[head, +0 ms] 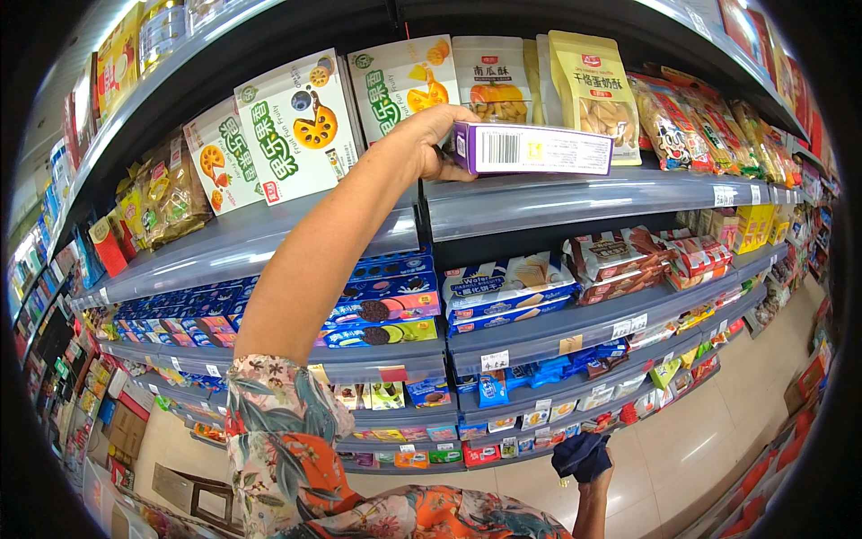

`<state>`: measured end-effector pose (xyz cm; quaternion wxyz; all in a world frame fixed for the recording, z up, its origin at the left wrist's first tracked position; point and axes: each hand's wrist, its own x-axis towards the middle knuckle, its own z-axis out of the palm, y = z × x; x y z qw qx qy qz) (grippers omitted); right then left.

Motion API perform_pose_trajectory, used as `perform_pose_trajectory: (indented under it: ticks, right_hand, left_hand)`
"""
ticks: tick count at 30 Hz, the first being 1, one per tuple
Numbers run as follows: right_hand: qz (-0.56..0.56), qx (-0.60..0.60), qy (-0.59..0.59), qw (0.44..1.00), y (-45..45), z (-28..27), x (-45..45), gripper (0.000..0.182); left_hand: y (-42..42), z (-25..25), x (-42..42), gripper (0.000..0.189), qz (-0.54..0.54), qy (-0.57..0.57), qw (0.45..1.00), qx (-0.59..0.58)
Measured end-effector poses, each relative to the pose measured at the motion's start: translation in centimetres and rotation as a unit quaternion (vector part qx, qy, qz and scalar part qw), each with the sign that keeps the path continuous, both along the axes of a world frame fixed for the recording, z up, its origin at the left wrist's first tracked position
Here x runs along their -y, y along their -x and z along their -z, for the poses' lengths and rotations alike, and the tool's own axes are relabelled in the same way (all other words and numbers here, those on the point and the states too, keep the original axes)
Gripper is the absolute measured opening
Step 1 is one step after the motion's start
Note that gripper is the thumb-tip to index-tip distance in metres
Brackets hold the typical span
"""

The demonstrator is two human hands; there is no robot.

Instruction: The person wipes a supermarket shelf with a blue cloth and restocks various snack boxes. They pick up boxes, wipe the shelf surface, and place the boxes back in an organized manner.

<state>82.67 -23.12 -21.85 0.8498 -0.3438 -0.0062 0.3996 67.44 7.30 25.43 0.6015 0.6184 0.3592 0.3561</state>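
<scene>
At the upper shelf, my left hand (438, 145) grips the left end of a white and purple biscuit box (572, 149), whose narrow side with a barcode faces me. The box lies almost level in front of a pumpkin crisp pouch (495, 77) and a yellow snack pouch (592, 94), covering the lower part of the first. Low on the right, my right hand (596, 471) holds a crumpled dark navy cloth (579, 455); the cloth hides most of its fingers. White fruit-biscuit boxes (300, 121) lean upright left of my left hand.
A clear plastic lip (525, 205) runs along the upper shelf's front. Below it are stacked blue cookie boxes (380, 310) and wafer packs (508, 290). A wooden stool (202, 495) stands on the tiled floor (673, 465) at lower left.
</scene>
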Motion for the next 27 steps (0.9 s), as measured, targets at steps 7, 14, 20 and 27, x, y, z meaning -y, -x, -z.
perform_pose_trajectory:
  ticks: [7,14,20,27]
  right_hand:
    - [-0.025,-0.006,-0.003,1.000,-0.7,1.0,-0.2,0.037]
    - [-0.052,0.001,-0.008,0.999,-0.4,0.6,-0.1,0.037]
    - [-0.063,-0.014,-0.032,0.997,-0.8,2.7,-1.5,0.035]
    - [-0.104,-0.006,-0.006,0.994,1.8,0.5,-3.2,0.039]
  left_hand:
    - [-0.3,0.0,0.7,0.055,0.040,0.124,0.977,0.171]
    - [3.6,0.0,2.3,0.025,0.080,-0.056,0.962,0.255]
    - [11.2,0.7,5.0,0.029,0.023,-0.090,0.952,0.293]
    - [24.7,1.3,5.2,0.036,-0.075,-0.092,0.933,0.341]
